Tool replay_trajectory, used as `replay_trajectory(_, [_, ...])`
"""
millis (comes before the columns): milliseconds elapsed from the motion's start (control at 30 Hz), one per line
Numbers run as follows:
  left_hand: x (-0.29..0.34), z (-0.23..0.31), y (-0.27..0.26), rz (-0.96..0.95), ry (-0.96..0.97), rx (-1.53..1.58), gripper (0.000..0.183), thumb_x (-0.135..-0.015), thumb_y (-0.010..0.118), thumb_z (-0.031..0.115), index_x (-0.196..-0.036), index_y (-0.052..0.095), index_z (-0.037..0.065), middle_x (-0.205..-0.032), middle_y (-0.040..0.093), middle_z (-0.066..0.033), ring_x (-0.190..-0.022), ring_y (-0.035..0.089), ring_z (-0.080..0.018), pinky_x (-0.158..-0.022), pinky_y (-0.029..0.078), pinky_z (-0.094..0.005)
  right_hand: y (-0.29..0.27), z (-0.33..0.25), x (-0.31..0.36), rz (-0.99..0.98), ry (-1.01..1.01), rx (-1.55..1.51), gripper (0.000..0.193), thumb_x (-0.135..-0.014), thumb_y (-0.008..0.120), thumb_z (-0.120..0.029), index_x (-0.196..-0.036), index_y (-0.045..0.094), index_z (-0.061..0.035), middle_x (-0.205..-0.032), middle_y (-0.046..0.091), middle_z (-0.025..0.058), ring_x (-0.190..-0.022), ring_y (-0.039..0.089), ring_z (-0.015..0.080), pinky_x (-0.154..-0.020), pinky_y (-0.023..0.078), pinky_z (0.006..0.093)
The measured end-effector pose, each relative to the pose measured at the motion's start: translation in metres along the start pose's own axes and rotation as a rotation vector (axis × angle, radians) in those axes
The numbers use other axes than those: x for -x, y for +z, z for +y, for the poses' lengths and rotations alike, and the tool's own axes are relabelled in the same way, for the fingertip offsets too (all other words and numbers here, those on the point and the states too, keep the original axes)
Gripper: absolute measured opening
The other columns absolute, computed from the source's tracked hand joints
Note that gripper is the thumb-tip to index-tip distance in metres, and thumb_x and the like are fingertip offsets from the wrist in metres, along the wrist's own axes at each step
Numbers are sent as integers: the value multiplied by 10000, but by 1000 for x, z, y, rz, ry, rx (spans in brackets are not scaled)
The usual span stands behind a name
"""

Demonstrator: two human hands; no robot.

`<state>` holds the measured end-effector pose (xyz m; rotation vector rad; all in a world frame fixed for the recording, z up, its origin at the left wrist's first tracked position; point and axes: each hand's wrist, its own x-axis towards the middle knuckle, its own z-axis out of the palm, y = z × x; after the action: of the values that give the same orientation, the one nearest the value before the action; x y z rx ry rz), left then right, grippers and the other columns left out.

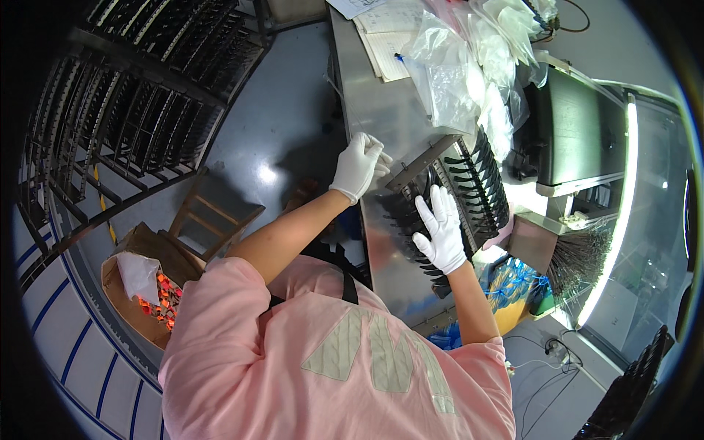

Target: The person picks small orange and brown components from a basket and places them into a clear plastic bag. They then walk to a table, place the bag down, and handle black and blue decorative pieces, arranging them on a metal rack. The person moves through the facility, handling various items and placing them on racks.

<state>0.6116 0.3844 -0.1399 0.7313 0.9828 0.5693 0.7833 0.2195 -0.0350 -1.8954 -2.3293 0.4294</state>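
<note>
My left hand (359, 166), in a white glove, is closed in a pinch above the metal table's left edge. A thin wire (340, 97) runs up and away from its fingertips. White-gloved too, my right hand (441, 231) has its fingers stretched out and lies over a rack of curved black parts (480, 183). The hand hides part of the row beneath it. A flat metal bar (424, 163) crosses the far end of this rack, between my two hands. What the black parts are, I cannot tell.
Clear plastic bags (447, 73) and an open notebook (385, 48) lie on the far table (367, 95). On the right are a metal block (534, 242), a bundle of thin wires (583, 257) and a bright lamp tube (631, 161). Leftward stand black racks (139, 103), a wooden stool (209, 220) and a carton (117, 293).
</note>
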Motion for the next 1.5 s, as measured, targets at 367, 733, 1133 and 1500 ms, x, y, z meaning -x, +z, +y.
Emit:
replay_trajectory(367, [-9,71,-32,14,-108,-68,263,-981,636,284,-1096,699,56,-990,723,-42,-738,625,-86,-706,519,-240,-16,12,41,-64,-4,89,567,-943,513,-344,-1471,484,-140,-1558,321,228,-1422,309,441,-1182,227,536])
replay_trajectory(733, [-12,63,-33,-89,-148,-187,215,-1010,605,224,-1157,672,81,-1018,710,-34,-806,638,-83,-758,517,-207,-13,40,107,56,107,-22,582,-979,489,-274,-1486,389,-7,-1555,337,236,-1424,342,408,-1181,257,494])
replay_trajectory(1133, [-11,51,-28,-265,154,-791,362,-1010,533,323,-1028,711,8,-703,695,-85,-598,634,-160,-626,500,-308,7,58,133,133,305,-98,698,-878,686,-315,-1467,415,-55,-1486,438,219,-1352,426,421,-1147,328,502])
replay_trajectory(1500, [4,50,-2,-428,182,-1143,287,-927,587,216,-1140,648,34,-862,713,-116,-753,684,-250,-749,538,-354,19,45,125,228,303,-39,666,-903,657,-317,-1485,413,-103,-1480,454,185,-1329,453,414,-1130,354,503])
